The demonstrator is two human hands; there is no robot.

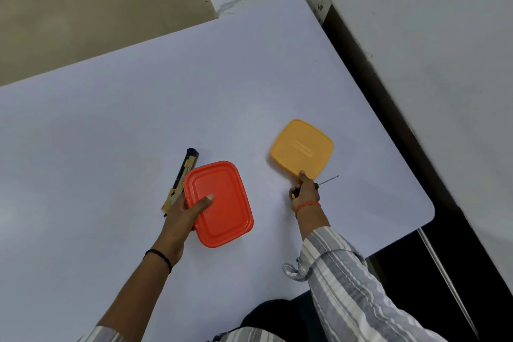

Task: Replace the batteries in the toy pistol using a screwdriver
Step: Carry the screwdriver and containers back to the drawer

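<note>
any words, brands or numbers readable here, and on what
Nothing can be read.
Yellow lid: a raised bar at its middle, perhaps a brand mark, too blurred to read.
Black and yellow pack behind the orange box: printing shows, too small and blurred to read.
Orange box: no text visible.
Screwdriver in the right hand: no marking visible.

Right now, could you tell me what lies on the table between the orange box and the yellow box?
Nothing: in the head view, bare white table separates the orange box from the yellow box.

Smooth plastic orange lid (219,203), matt table (138,119)
</note>
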